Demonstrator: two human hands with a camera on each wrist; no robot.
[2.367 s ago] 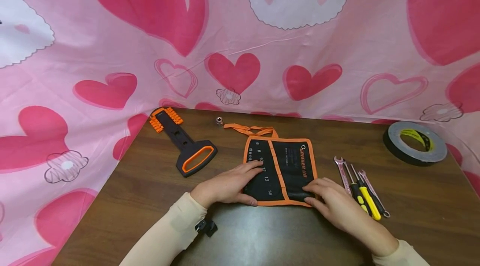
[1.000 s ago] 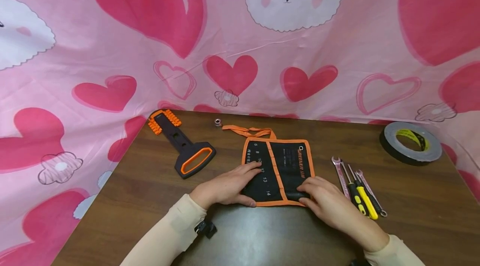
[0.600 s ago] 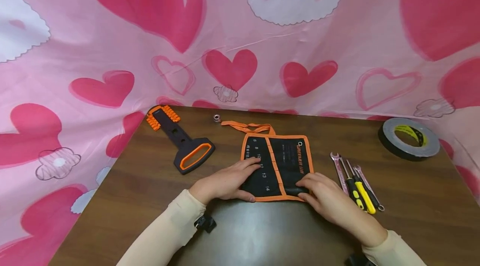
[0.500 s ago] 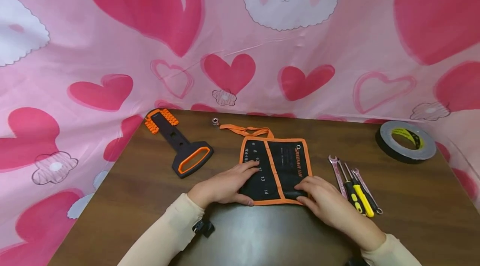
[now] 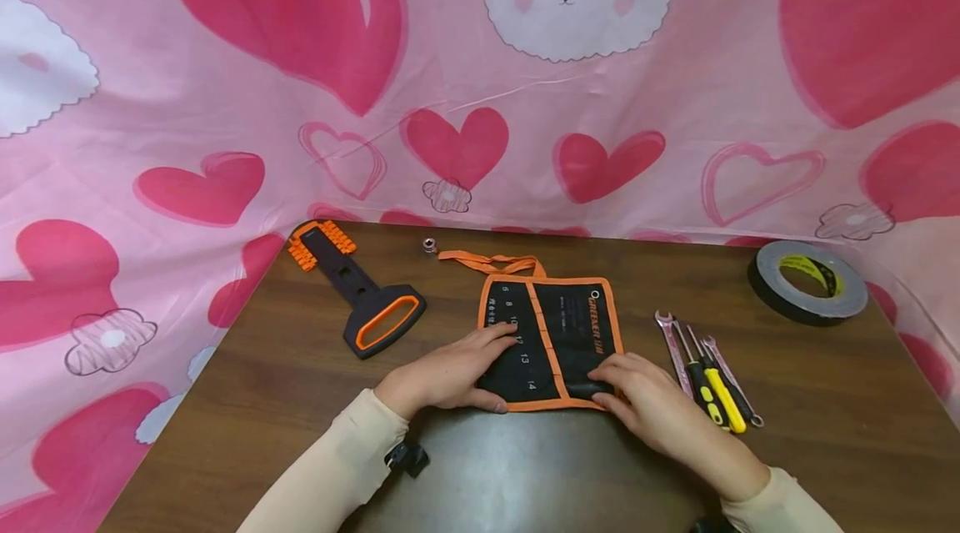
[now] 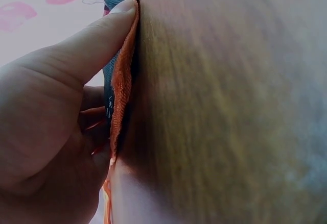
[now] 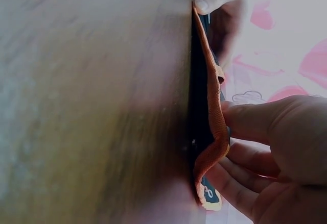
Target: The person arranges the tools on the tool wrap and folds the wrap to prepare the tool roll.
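Note:
A black fabric tool pouch [image 5: 570,324] with orange trim lies flat on the table, printed with sizes on its left part. My left hand [image 5: 450,370] rests on its left side with the fingers stretched over the printed numbers. In the left wrist view, that thumb lies along the pouch's orange edge [image 6: 122,76]. My right hand [image 5: 652,404] pinches the pouch near its lower right corner. The right wrist view shows the orange edging [image 7: 217,122] bulging up at the fingertips; whatever is under the fabric there is hidden.
Right of the pouch lie an open-end wrench [image 5: 675,354], a yellow screwdriver [image 5: 725,401], a black-and-yellow screwdriver [image 5: 703,391] and a second wrench [image 5: 731,374]. A tape roll [image 5: 806,283] sits farther right. A black-orange handled tool [image 5: 367,291] and small metal socket [image 5: 429,245] lie left.
The right fingertips have shifted slightly inward over the pouch's lower right corner. The left hand keeps its place. Otherwise only the head view has drifted a little.

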